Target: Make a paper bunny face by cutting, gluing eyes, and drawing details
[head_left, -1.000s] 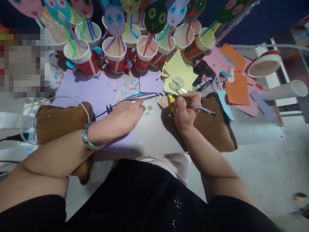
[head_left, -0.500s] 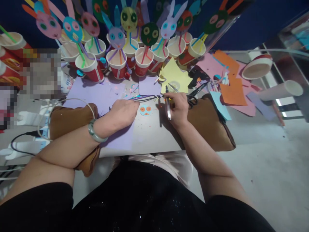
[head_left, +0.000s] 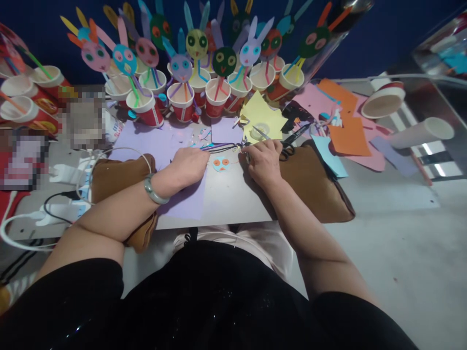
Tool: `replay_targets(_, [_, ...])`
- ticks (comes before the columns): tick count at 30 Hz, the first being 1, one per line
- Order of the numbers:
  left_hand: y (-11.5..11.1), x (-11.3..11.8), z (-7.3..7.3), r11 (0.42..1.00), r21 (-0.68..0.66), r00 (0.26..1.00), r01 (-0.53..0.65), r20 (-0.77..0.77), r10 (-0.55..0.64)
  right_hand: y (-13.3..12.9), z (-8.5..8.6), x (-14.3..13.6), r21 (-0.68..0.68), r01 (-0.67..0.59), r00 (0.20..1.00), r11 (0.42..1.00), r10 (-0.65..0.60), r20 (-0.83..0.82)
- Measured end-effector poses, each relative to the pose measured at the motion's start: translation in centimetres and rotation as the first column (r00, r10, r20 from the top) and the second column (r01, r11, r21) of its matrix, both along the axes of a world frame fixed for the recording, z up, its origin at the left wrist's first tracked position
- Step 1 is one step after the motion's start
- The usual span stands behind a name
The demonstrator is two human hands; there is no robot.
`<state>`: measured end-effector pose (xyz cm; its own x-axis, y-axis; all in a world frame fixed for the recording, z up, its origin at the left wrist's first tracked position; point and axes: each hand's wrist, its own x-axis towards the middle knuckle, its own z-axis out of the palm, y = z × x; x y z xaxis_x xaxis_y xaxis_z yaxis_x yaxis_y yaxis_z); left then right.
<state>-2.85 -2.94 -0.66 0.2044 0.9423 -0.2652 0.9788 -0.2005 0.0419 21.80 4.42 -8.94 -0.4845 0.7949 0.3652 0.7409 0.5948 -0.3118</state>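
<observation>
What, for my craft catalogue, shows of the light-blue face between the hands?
The light-blue face looks like a roundish paper cutout with two orange, dark-centred eyes and an orange piece near its lower edge. It lies flat on the pale table, nearer the left hand; whether they touch is unclear.

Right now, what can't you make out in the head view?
All in the head view:
- Left hand: whether it grips anything; its curled fingers hide that.
- Right hand: what it holds, if anything; its own back and fingers cover it.
- Blue face: its back, turned to the table.
- Cup print: too small and blurred.
- Patch at left: pixelated.
</observation>
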Motion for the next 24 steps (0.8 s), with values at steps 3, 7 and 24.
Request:
replay_targets(3, [0.1, 0.0, -0.3, 0.999, 0.039, 1.0, -0.019, 0.003, 0.019, -0.1, -0.1, -0.2, 0.008, 0.025, 0.999, 1.0, -0.025, 0.02])
replay_targets(7, [0.2, 0.3, -0.6, 0.992, 0.108, 0.995, -0.069, 0.077, 0.061, -0.1, -0.2, -0.3, 0.031, 0.014, 1.0, 0.999, -0.015, 0.024])
replay_targets(24, [1.1, -4.0, 3.1, 0.833, 0.325, 0.743, -0.447, 0.653, 0.144, -0.3, 0.0, -1.2, 0.047, 0.037, 0.994, 0.998, -0.042, 0.1])
